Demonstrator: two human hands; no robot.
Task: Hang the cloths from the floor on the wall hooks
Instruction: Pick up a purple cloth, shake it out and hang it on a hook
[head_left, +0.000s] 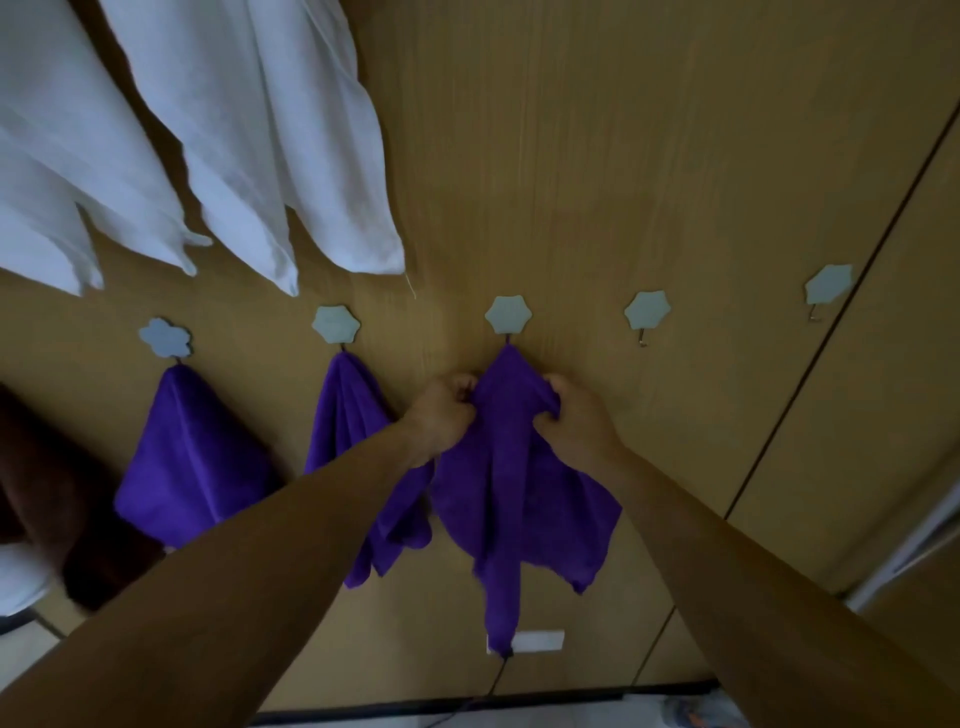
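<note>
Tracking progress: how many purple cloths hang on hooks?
3: left cloth, middle cloth, and right cloth, gripped by left hand and right hand. More may be hidden.

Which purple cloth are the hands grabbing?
The rightmost purple cloth, under the middle hook. The left hand and right hand both grip its upper folds; the leftmost cloth and second cloth hang alone.

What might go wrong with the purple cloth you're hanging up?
The middle purple cloth hangs from its flower-shaped hook by only a narrow peak. The left hand and right hand both grip it, and if they tug down or let go carelessly, it may slip off. The left forearm crosses the neighbouring purple cloth, so pulling back could drag that one down too.
</note>
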